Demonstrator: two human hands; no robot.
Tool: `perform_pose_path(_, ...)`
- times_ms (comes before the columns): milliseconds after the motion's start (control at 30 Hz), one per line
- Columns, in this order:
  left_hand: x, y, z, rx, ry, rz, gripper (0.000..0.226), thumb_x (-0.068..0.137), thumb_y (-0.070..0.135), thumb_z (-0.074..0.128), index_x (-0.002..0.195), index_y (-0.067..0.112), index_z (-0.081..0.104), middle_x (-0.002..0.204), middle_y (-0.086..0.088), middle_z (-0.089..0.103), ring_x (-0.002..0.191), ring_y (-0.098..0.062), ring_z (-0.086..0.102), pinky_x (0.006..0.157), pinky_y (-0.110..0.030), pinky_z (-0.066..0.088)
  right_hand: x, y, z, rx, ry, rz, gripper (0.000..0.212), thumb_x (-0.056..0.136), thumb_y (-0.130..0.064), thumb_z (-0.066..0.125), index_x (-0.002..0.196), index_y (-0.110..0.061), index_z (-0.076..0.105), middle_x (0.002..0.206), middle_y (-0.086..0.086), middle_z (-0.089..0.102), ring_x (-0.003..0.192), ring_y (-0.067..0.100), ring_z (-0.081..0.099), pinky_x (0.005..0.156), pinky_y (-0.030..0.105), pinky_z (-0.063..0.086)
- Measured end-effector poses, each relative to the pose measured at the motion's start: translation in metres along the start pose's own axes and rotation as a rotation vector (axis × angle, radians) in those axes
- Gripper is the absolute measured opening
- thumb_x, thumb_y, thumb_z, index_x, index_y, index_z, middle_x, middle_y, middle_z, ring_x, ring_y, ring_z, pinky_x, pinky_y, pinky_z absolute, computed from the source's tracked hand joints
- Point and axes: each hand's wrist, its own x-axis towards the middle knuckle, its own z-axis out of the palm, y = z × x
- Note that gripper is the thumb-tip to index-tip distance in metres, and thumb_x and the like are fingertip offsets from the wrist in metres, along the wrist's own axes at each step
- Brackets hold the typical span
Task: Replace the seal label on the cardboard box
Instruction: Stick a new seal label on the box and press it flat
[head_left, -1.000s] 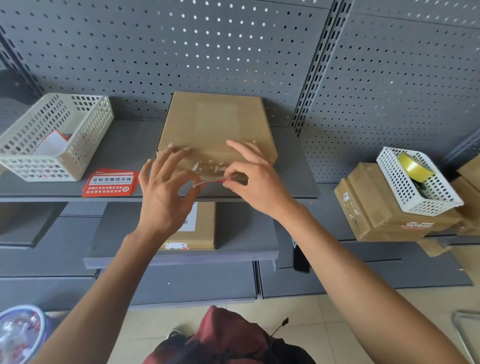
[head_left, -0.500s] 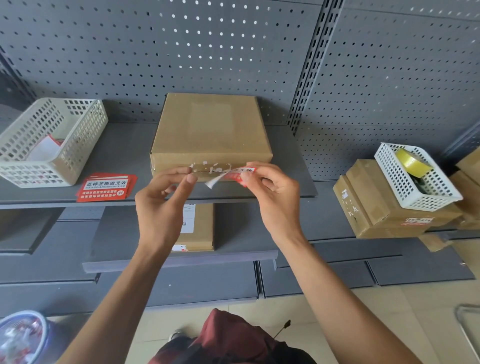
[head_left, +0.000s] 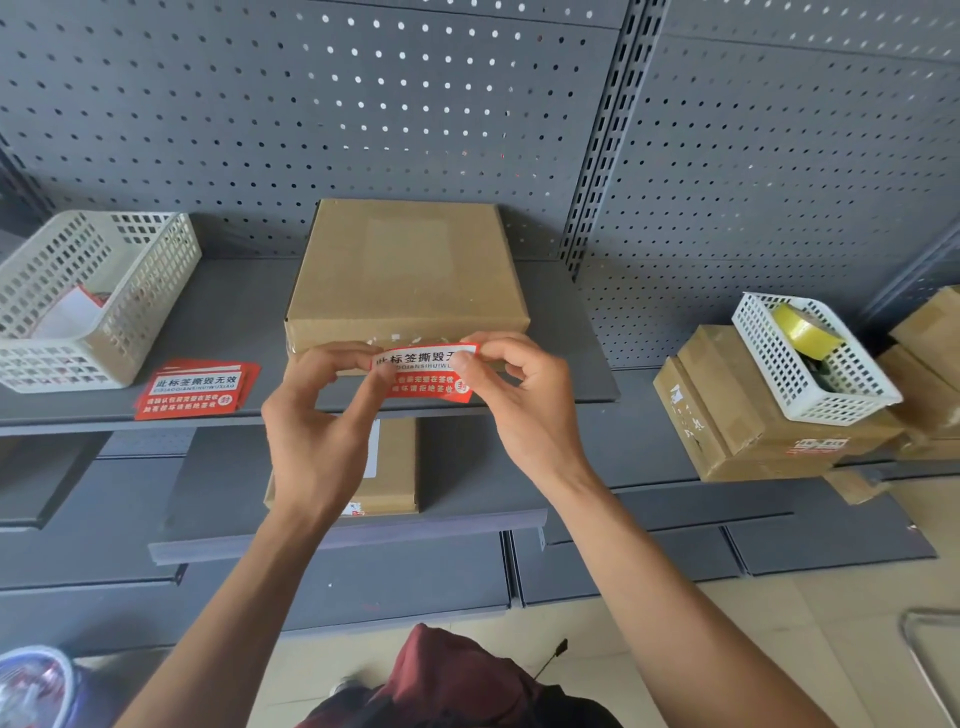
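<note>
Fingers of the left hand (head_left: 317, 415) and right hand (head_left: 524, 400) pinch opposite ends of a red-and-white rectangular seal label (head_left: 423, 376), held flat just in front of, perhaps touching, the near edge of the flat brown cardboard box (head_left: 405, 275) on the grey metal shelf (head_left: 234, 317).

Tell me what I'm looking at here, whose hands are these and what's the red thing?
A person wears a camera on their head, so you see their own two hands from above. The left hand and right hand pinch the ends of a red seal label with white writing, in front of a flat cardboard box lying on a grey shelf. A stack of red labels lies beside it, next to a white basket. Further right, a smaller basket holds yellow tape.
</note>
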Motion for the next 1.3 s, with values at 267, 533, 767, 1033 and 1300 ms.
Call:
perform_pose_path(267,0.004,-0.006,0.001,-0.099,0.026,-0.098,0.014,0.095,0.029,0.072,0.088,0.040,0.076,0.083,0.018,0.072,0.085,-0.016,0.062,0.087,-0.059,0.049,0.001,0.003,0.006,0.026,0.021,0.054,0.009,0.087,-0.027,0.075,0.092,-0.019,0.076,0.097,-0.004,0.076,0.099,0.024,0.070,0.096,0.057,0.050)
perform_pose_path(533,0.003,-0.004,0.002,0.108,0.078,-0.183,0.003,0.089,0.038,0.076,0.092,0.039,0.076,0.149,0.013,0.049,0.142,-0.012,0.035,0.115,-0.049,0.033,-0.004,-0.001,0.006,-0.186,0.125,0.005,0.002,0.086,-0.028,0.077,0.084,-0.028,0.076,0.152,-0.011,0.044,0.143,0.006,0.033,0.117,0.024,0.026)
perform_pose_path(767,0.006,-0.012,0.003,0.061,0.039,-0.231,0.007,0.091,0.035,0.075,0.093,0.041,0.077,0.160,0.011,0.036,0.148,0.001,0.027,0.120,-0.043,0.030,-0.004,0.003,0.013,-0.151,0.125,0.073,0.007,0.087,-0.029,0.076,0.084,-0.036,0.075,0.169,-0.006,0.012,0.156,0.007,0.004,0.125,0.043,0.015)
perform_pose_path(1033,0.007,-0.016,0.005,0.078,0.032,-0.196,0.008,0.092,0.032,0.074,0.098,0.038,0.077,0.161,0.013,0.034,0.148,0.001,0.028,0.103,-0.011,0.027,0.001,0.002,0.017,-0.117,0.100,0.083,0.005,0.089,-0.021,0.074,0.086,-0.020,0.077,0.168,0.001,0.017,0.151,-0.007,0.011,0.106,0.003,0.023)
perform_pose_path(1300,0.015,-0.011,0.003,0.100,0.057,-0.140,0.010,0.094,0.027,0.073,0.094,0.037,0.075,0.158,0.017,0.038,0.146,0.005,0.029,0.107,-0.013,0.025,0.013,-0.004,0.023,-0.106,0.116,0.042,0.004,0.090,-0.025,0.073,0.086,-0.024,0.075,0.168,-0.002,0.019,0.155,0.001,0.006,0.125,0.041,0.018)
